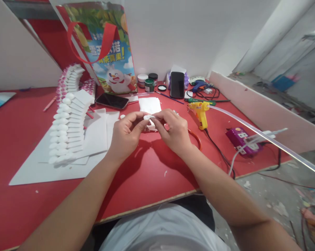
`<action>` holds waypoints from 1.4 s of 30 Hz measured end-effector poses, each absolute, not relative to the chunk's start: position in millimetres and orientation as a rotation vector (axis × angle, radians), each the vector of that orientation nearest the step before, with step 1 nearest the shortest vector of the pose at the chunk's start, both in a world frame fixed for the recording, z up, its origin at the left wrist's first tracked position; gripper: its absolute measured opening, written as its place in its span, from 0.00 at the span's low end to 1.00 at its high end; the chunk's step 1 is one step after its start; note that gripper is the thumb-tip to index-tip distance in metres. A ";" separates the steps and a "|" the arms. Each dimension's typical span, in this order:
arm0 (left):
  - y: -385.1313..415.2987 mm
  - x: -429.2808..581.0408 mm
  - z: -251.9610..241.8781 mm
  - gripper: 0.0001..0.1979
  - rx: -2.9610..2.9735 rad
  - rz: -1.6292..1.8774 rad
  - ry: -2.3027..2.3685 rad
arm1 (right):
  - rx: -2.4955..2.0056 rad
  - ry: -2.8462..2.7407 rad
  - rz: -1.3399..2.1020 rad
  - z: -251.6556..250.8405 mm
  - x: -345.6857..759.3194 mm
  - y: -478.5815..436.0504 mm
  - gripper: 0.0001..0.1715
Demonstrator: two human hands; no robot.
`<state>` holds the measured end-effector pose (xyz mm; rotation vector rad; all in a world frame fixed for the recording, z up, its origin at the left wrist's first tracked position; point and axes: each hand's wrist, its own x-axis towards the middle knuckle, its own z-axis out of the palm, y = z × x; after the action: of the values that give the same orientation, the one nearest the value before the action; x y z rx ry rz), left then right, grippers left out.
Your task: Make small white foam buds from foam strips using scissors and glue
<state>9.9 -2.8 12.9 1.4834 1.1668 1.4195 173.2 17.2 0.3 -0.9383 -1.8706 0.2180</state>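
One red table [147, 170] fills most of the view; colourful bag [118, 75] stands at its back. White sheets [42, 173] at left, curved row of white spoon-shaped pieces [60, 139] lying over them. Left hand [126, 134] and right hand [175, 130] meet above mid-table, fingers bent. Yellow glue gun [202, 113] lies to the right of the right hand, apart. Small white piece [148, 117]: between both hands, pinched by thumbs and fingertips of each.

The pale grey shirt [159, 232] has soft folds, with dark cloth [209, 213] beside it; forearms [88, 193] and hands [127, 135] are bare.
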 end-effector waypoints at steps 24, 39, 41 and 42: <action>-0.4 -6.6 12.2 0.08 1.854 1.323 1.091 | -0.825 -1.730 1.116 23.4 188.1 14.6 0.19; -0.8 5.8 7.0 0.13 1.560 1.336 1.083 | -0.925 -1.634 1.062 12.5 178.0 16.9 0.21; 0.9 6.0 4.5 0.14 1.466 1.321 1.054 | -0.935 -1.660 1.007 9.9 177.1 16.9 0.17; 1.7 6.0 3.4 0.15 1.433 1.323 1.047 | -0.938 -1.667 0.990 8.8 176.9 16.8 0.15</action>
<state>6.0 1.7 3.4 1.4326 1.0470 1.3234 176.9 16.8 8.8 -0.9378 -1.6669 0.9903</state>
